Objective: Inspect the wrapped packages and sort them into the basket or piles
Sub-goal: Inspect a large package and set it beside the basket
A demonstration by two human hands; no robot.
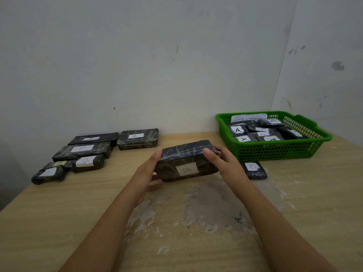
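A black wrapped package (186, 160) with a white label marked B is lifted above the middle of the wooden table, tilted toward me. My left hand (149, 173) grips its left end, thumb on top. My right hand (224, 163) grips its right end, thumb on top. A green basket (275, 152) at the back right holds several black packages, most with labels marked A, and a paper sign. A small package marked B (254, 169) lies on the table in front of the basket, beside my right hand.
At the back left lie several black packages: a long one marked A (92, 138), a boxy one marked B (137, 138), a long one marked B (82, 151), a smaller one marked B (86, 163) and a small one (48, 174) at the table's left edge. A white wall rises behind.
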